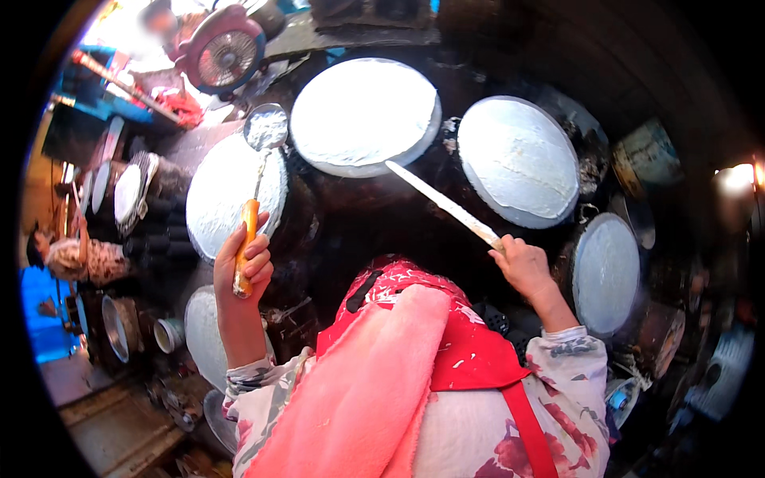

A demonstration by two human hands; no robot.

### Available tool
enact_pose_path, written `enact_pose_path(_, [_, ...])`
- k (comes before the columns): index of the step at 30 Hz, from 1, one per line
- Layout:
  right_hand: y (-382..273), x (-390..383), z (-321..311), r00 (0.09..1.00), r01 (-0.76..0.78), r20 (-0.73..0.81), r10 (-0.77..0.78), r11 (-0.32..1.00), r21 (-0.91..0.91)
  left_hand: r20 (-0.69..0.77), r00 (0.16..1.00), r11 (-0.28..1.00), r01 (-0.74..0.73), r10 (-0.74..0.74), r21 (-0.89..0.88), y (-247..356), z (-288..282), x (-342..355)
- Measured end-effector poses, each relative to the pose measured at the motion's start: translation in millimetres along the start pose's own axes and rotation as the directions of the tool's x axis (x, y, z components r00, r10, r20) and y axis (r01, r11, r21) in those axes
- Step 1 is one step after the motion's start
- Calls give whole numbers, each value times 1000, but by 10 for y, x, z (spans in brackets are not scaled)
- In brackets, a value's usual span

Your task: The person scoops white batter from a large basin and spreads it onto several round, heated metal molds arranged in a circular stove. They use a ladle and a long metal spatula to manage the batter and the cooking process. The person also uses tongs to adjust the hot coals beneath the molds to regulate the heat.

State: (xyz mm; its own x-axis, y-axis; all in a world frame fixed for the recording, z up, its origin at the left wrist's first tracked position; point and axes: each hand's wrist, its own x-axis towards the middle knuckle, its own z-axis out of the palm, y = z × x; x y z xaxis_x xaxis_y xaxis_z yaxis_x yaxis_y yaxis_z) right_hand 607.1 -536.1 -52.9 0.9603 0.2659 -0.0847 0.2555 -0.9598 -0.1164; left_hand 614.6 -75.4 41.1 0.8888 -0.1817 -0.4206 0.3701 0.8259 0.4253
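Grasped in left hand (247, 267): ladle (252, 215), by its orange handle, with bowl at the far edge of the left white round (219, 195). Grasped in right hand (522, 267): white-coated stick (446, 204), with tip at the near edge of the middle white round (362, 111); contact uncertain. Probably at the edge-loosening step; for the next move, hold stick low and level. Farther back: fan (227, 60).

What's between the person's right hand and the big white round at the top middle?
In the head view, a long pale stick runs from the right hand to the white round; whether its tip touches is unclear.
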Motion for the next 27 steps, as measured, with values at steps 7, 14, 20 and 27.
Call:
enact_pose_path(7, [-432, 968, -517, 978, 188, 113, -178, 978, -87, -106, 987, 989, -133, 125, -69, 197, -409, -319])
enact_pose_path(14, [-1044, 1791, -166, 957, 191, 216, -191, 981, 22, -89, 979, 972, -192, 181, -136, 233, -699, -249])
enact_pose_path(20, [-1580, 2489, 456, 990, 129, 13, -139, 946, 297, -136, 968, 954, -236, 213, -186, 301, -859, -326])
enact_pose_path(27, [-2197, 3250, 1105, 879, 470, -158, -450, 875, 119, -179, 962, 949, -242, 207, -204, 299, -915, -361])
